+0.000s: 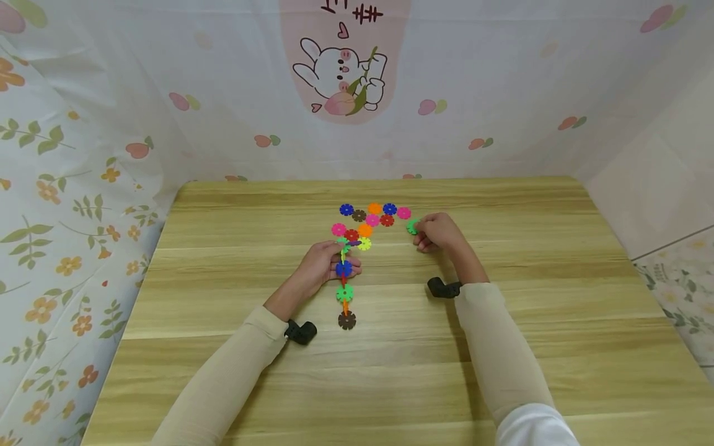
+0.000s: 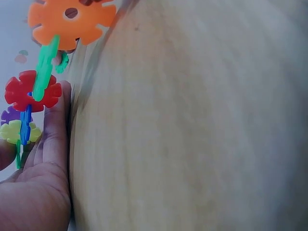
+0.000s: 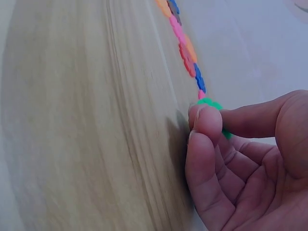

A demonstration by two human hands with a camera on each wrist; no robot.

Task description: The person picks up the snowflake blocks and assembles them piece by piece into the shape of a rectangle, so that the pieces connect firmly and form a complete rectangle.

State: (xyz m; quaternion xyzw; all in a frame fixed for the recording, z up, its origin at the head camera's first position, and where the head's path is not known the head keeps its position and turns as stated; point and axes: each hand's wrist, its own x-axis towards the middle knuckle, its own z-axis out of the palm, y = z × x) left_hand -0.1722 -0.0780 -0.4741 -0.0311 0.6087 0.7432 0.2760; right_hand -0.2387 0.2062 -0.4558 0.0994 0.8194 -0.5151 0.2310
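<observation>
My left hand (image 1: 318, 265) holds a chain of interlocking plastic snowflake discs by its far end, between thumb and fingers. The chain runs toward me through a blue disc (image 1: 343, 269) and a green disc (image 1: 344, 293) to a brown disc (image 1: 347, 320). Seen from the left wrist, an orange disc (image 2: 48, 21) and a red disc (image 2: 18, 91) slot into upright ones, with a yellow disc (image 2: 8, 132) near the thumb. My right hand (image 1: 444, 231) pinches a single green snowflake disc (image 3: 210, 102) by its edge, low over the table at the right of the loose discs.
Loose discs lie beyond the left hand, among them a pink one (image 1: 338, 230), an orange one (image 1: 375, 209), a blue one (image 1: 390, 209) and a yellow one (image 1: 364, 244). The wooden table (image 1: 558, 322) ends at a patterned cloth (image 1: 502, 93) behind.
</observation>
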